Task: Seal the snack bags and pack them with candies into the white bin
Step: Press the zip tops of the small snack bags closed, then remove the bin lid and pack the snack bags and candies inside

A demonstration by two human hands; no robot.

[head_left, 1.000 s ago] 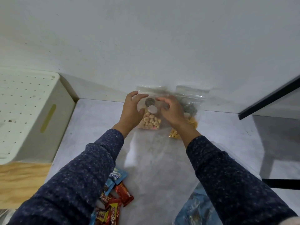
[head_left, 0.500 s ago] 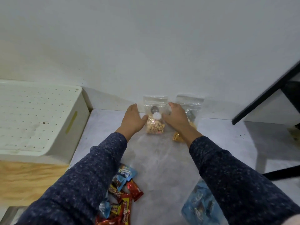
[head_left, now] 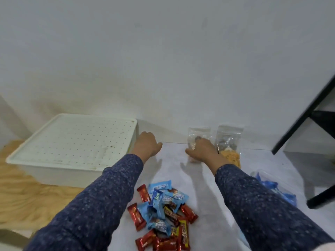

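The left hand (head_left: 147, 146) reaches to the near corner of the white bin (head_left: 72, 142), fingers hidden, so its grip cannot be told; the right hand (head_left: 203, 151) seems to grip 1 of 2 snack bags (head_left: 229, 142) against the wall; candies (head_left: 163, 214) lie heaped nearer.

We're looking at a plain white wall (head_left: 163, 57) that fills the whole upper half of the frame, lit soft and even, with a faint yellowish tint low down on the left. Below it runs a pale grey surface (head_left: 261, 160) across the centre and right. At the lower left we've got a light wood-grain panel (head_left: 23, 200). On the right edge a black frame (head_left: 306, 115) slants down, perhaps a table or chair leg, though we can't tell from here, and it throws a grey shadow beneath.
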